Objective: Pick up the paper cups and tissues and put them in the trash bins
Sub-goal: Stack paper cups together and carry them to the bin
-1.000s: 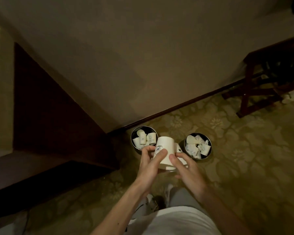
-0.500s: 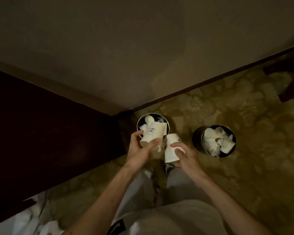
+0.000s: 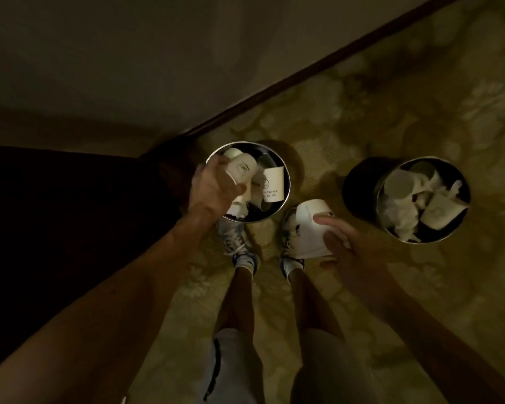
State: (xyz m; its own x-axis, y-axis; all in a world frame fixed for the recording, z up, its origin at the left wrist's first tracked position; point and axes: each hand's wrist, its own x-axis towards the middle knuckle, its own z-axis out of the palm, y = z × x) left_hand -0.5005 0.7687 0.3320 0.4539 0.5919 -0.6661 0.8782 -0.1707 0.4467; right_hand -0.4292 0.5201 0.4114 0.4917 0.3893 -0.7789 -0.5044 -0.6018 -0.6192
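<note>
From the head camera, the left hand [image 3: 213, 191] curls round a white paper cup with a printed logo [image 3: 242, 172], holding it over the mouth of the round metal trash bin [image 3: 287, 182], where another paper cup [image 3: 272, 185] lies. Just right of that bin, the right hand [image 3: 353, 249] grips a second white paper cup [image 3: 309, 228]. Farther right stands a second round bin [image 3: 359, 185] holding crumpled white tissues [image 3: 397, 211].

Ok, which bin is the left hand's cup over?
The left bin, by the wall corner: the left hand holds its cup above the opening. The right hand holds a second cup short of the right bin.
</note>
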